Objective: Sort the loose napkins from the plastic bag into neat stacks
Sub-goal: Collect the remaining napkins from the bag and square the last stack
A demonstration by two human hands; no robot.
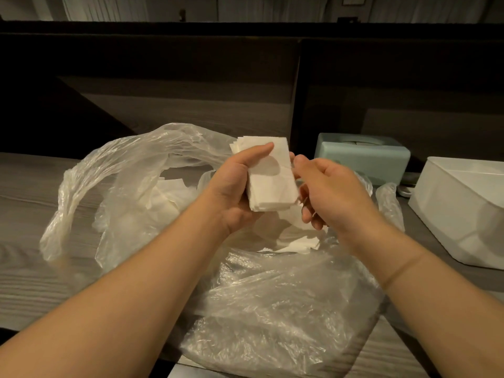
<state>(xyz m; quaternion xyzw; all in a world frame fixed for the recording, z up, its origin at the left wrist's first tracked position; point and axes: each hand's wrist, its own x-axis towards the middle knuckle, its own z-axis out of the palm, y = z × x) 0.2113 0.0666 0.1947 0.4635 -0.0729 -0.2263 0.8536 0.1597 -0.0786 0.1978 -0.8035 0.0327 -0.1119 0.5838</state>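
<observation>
While a crinkled clear plastic bag sprawls open across the grey wood-grain surface, a person gathers white folded paper napkins over its mouth. Nearest the camera, the bag's lower half looks flat; whether anything lies in it cannot be told. Farther in, loose white napkins lie jumbled in the opening, and more show through the film at the left, so much of the sorting appears still ahead. Above them the left hand is clamped on a squared-up stack of white napkins, thumb across its face and the stack tilted away, held clear of the surface. The right hand is just beside the stack's right edge, fingers curled loosely together; whether it pinches a napkin cannot be told. No finished stack is seen set down on the surface, which suggests the job is at an early to middle stage. Beyond the hands, a pale green plastic tissue box stands against the dark partition, something white showing in its top slot. To its right sits a white rectangular plastic bin, its visible interior apparently bare.
</observation>
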